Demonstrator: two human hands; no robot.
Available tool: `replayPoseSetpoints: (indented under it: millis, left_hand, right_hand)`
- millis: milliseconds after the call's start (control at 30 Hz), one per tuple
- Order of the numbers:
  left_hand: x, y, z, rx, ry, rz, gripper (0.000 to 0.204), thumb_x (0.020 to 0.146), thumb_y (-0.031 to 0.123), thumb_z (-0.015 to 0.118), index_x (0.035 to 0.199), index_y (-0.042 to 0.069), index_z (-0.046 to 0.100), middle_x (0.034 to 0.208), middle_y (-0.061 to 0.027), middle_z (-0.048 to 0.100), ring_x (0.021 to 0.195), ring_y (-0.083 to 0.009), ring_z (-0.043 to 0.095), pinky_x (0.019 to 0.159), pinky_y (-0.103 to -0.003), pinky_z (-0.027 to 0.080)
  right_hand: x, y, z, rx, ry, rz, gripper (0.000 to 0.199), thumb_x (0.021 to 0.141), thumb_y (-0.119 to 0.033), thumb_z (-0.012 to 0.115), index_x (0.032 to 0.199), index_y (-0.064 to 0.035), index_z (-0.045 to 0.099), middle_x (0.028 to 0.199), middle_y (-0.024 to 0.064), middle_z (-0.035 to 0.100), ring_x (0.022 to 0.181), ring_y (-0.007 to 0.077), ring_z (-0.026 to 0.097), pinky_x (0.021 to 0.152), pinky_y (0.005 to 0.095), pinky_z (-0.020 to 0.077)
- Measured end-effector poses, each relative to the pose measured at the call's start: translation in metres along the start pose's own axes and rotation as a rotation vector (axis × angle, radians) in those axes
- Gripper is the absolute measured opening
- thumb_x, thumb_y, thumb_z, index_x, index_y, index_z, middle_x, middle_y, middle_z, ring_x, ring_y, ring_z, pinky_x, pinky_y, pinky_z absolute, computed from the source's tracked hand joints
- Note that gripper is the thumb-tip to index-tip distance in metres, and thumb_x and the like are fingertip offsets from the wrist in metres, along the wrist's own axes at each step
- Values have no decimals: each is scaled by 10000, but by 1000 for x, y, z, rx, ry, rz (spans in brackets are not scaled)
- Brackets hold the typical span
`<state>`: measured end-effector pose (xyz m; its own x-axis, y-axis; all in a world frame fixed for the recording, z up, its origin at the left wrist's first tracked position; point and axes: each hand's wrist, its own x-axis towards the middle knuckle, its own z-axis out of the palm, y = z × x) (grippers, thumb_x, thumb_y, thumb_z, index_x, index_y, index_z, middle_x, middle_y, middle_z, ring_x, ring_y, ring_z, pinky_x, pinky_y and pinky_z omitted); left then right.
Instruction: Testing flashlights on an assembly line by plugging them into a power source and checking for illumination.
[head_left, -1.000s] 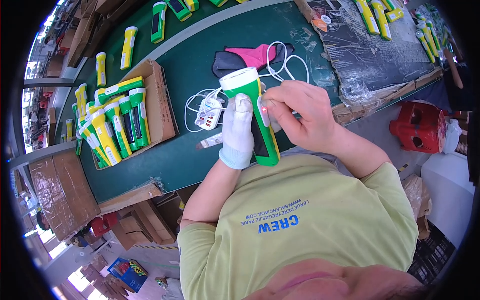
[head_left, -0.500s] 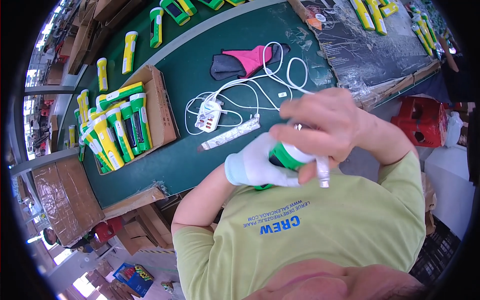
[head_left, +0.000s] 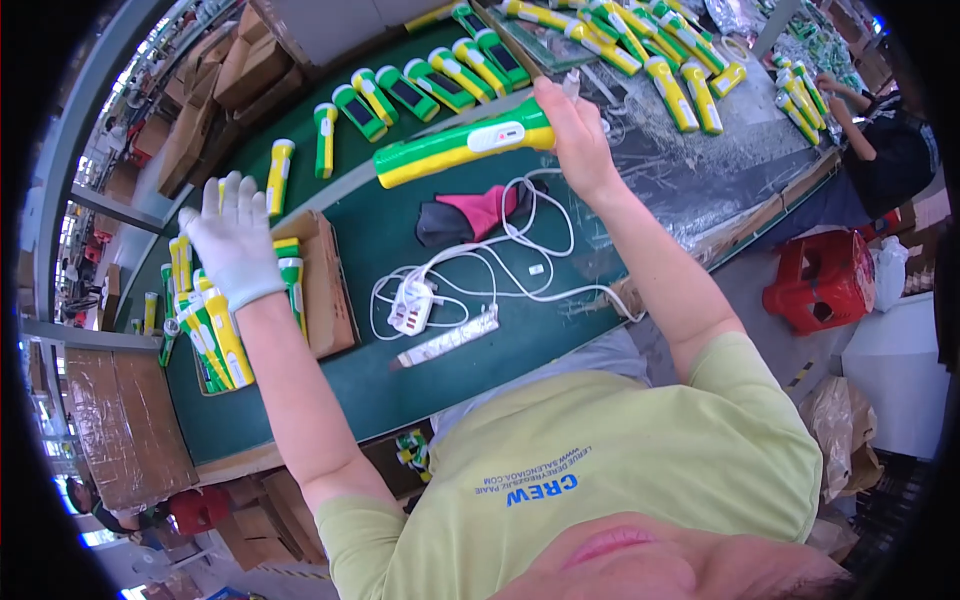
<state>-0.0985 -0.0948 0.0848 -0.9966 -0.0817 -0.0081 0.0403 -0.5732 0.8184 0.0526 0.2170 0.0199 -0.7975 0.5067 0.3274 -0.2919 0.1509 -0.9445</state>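
My right hand [head_left: 580, 145], bare, is closed round the head end of a green and yellow flashlight [head_left: 462, 146]. The flashlight lies nearly level above the table, its switch panel showing. A pale tip [head_left: 571, 84] sticks out past my fingers; what it belongs to is hidden. On the left, my gloved left hand [head_left: 235, 235] is open, fingers spread, above a cardboard box [head_left: 328, 290] packed with flashlights [head_left: 222, 330]. Nothing is in that hand. Between the hands lie a pink and grey cloth [head_left: 478, 214] and a white USB power strip [head_left: 410, 308] with looped cables.
Several flashlights [head_left: 408, 92] stand in a row along the far side of the green table [head_left: 400, 385]. More lie piled [head_left: 640, 40] at the far right. A silver-taped strip [head_left: 450, 343] lies near the front edge. A red stool [head_left: 820, 282] and another person [head_left: 895, 150] are at right.
My hands were together at my chest round a flashlight. Now they are apart: the right has carried the flashlight up and forward, the left has let go and reached left over the box.
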Motion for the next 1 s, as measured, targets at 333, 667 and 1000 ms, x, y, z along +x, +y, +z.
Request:
replayPoseSetpoints:
  millis: [333,667,1000]
  left_hand:
    - [-124,-57,55,1265,-950,1151,592,650,318,814,1153,97,594,1065,-104,611,983,-300,602,828,-395,485]
    - [-120,-137,32,9,-355,-444,485,1021,492,311,1110,62,516,906,-85,621,750,-179,623,683,-309,527]
    - [-148,-125,20,631,-934,381,538,652,51,844,1113,35,567,1110,-72,618,1009,-185,602,897,-306,473]
  right_hand:
    - [-31,-18,28,-228,-134,-42,501,979,-461,451,952,12,617,742,129,586,740,249,570,717,367,437]
    - [-94,-4,24,-215,-399,123,474,727,-358,824,999,3,679,861,99,689,759,129,642,687,290,506]
    - [-71,27,-2,-806,-289,-585,451,641,-119,713,1077,-119,598,912,51,680,807,267,675,638,373,542]
